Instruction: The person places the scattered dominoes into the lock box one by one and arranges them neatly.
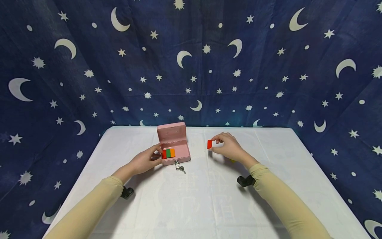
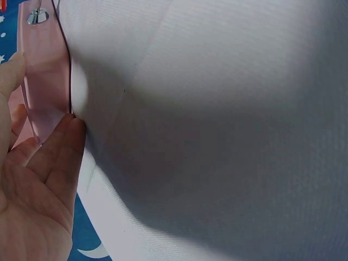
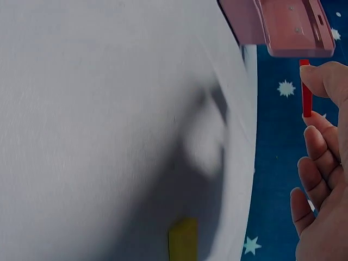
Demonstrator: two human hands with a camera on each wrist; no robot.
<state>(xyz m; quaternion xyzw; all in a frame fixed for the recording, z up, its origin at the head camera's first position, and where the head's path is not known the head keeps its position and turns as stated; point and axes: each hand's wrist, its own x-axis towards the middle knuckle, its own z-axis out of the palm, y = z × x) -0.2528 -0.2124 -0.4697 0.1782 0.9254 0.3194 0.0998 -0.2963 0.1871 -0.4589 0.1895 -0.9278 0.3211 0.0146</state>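
Note:
A pink metal cash box (image 1: pixel 184 153) stands with its lid (image 1: pixel 171 130) raised. Along its left side lie a red block (image 1: pixel 164 154), a green block (image 1: pixel 168 153) and an orange block (image 1: pixel 172 152), in a row. My left hand (image 1: pixel 146 160) holds the box by its left end, thumb and fingers bent about the front corner; the left wrist view shows fingertips low on the pink wall (image 2: pixel 46 65). To the right of the box, above the table, my right hand (image 1: pixel 228 146) pinches another red block (image 1: pixel 210 144) between thumb and fingertip. It looks thin edge-on in the right wrist view.
Keys (image 1: pixel 181 168) hang from the lock at the box's front. A yellow block (image 3: pixel 184 239) lies on the white-covered table (image 1: pixel 191 199), mostly hidden beneath the right hand in the head view. A dark blue curtain (image 1: pixel 191 83) with moons and stars stands behind the table.

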